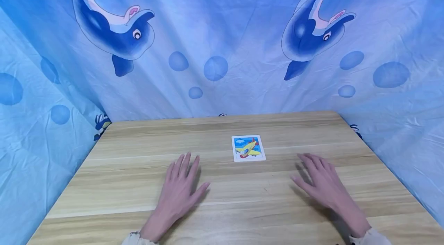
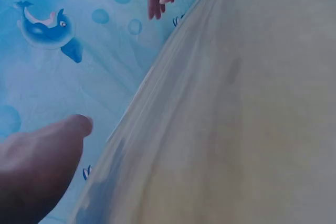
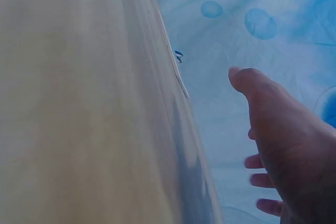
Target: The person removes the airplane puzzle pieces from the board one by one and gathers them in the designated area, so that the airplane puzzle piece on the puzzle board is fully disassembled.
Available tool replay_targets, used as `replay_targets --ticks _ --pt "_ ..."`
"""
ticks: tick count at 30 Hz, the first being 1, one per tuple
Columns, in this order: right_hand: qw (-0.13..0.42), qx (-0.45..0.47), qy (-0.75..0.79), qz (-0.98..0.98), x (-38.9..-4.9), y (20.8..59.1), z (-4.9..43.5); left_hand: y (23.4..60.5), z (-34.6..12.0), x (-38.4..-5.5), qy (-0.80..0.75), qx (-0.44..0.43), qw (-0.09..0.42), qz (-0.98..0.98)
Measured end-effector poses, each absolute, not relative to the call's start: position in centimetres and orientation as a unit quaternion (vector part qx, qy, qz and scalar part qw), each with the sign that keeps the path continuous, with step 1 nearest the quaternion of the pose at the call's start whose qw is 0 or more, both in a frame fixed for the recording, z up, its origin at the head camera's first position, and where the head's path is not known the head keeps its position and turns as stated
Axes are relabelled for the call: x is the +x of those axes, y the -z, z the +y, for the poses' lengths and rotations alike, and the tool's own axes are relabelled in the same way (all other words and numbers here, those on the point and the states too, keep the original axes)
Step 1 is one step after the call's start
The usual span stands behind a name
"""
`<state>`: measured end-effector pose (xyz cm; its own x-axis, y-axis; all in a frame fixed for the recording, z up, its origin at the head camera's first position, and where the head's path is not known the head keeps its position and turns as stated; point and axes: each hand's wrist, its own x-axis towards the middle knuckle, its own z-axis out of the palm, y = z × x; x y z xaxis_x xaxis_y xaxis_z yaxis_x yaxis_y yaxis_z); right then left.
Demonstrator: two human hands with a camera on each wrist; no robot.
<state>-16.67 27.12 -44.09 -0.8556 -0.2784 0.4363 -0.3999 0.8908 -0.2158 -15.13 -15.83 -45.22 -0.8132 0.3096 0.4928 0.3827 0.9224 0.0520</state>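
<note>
Just right of the frame's centre the card (image 1: pixel 248 148) lies flat, and I can see a strip of table (image 1: pixel 236 214) between it and the far edge (image 1: pixel 277 116), below the curtain (image 1: pixel 249 44). At lower left, the left hand (image 1: pixel 178 195) has straight fingers and spread thumb, grasping nothing; the right hand (image 1: pixel 324 187), lower right, likewise, with table on both sides of each.
</note>
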Motion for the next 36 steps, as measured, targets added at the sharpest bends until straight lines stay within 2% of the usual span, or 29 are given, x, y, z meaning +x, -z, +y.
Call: replay_targets --ticks 11,20,36 --pt "0.249 0.215 -0.196 -0.924 -20.0 44.3 23.3 45.3 -12.5 -18.2 0.183 -0.181 0.221 -0.941" --pt "0.234 0.22 -0.234 -0.918 -21.9 44.6 20.7 45.5 -9.6 -20.2 0.22 -0.16 0.165 -0.948" --pt "0.184 0.208 -0.269 -0.922 -24.2 44.6 17.9 45.9 -6.4 -22.7 0.217 -0.195 0.142 -0.946"
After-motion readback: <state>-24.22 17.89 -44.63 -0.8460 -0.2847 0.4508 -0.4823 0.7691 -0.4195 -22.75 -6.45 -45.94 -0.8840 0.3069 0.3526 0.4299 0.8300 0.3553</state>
